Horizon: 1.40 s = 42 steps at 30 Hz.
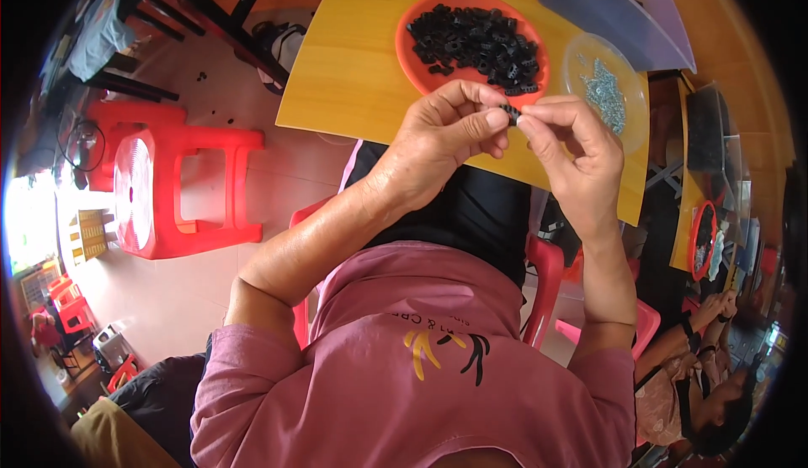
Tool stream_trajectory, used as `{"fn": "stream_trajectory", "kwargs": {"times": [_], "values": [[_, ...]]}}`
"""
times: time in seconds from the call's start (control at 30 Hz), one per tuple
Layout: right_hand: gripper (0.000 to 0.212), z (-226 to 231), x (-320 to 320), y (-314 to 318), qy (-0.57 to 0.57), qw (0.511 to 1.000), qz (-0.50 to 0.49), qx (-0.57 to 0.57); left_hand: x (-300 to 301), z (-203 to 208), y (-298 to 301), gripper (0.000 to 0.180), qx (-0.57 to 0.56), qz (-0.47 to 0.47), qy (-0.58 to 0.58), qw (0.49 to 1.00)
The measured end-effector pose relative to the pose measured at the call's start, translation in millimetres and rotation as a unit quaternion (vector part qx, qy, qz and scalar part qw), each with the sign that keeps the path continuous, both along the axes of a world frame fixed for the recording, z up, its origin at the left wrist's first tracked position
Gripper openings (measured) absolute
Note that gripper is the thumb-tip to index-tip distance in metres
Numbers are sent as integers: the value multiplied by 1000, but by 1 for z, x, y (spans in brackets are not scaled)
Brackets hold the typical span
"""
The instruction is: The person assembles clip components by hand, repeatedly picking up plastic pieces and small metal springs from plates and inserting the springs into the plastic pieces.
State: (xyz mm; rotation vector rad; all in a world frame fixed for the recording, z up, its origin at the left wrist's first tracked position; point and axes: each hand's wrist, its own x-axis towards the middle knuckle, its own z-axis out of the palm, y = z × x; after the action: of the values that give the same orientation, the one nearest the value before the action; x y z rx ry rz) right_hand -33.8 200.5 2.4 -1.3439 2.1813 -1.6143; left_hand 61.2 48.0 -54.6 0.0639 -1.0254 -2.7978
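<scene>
Between the thumb and fingertips of my left hand [438,135] sits a small black plastic piece [510,114], held over the table's near edge. My right hand [582,144] meets it from the other side, thumb and forefinger pinched at the end of the piece. Whatever those right fingertips grip is too small to make out. Just beyond my hands, an orange-red plate [406,60] bears a heap of similar black plastic pieces [475,39]. To its right, a clear round dish [637,123] contains many small silvery metal parts [604,93], which look like screws.
The yellow table [337,72] carries a translucent bluish bin [614,18] at the far right. Red plastic stools [202,182] stand on the floor at left, near dark table legs. Another person [690,375] sits at lower right, beside a table with another orange-red plate [704,232].
</scene>
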Motion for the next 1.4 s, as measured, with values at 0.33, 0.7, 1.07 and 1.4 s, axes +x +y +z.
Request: {"fn": "stream_trajectory", "kwargs": {"times": [0.33, 0.7, 1.07, 1.4], "values": [[17, -6, 0, -2, -409, 898, 159, 36, 25, -4, -9, 17, 21, -96, -10, 995], [14, -24, -38, -53, 55, 987, 64, 136, 39, -22, -26, 17, 57, -44, -20, 997], [19, -52, -51, -85, 320, 905, 30, 280, 44, -26, -44, 16, 63, -16, -31, 997], [15, -43, -49, -97, 319, 893, 53, 313, 40, -24, -45, 19, 47, -11, -29, 998]]}}
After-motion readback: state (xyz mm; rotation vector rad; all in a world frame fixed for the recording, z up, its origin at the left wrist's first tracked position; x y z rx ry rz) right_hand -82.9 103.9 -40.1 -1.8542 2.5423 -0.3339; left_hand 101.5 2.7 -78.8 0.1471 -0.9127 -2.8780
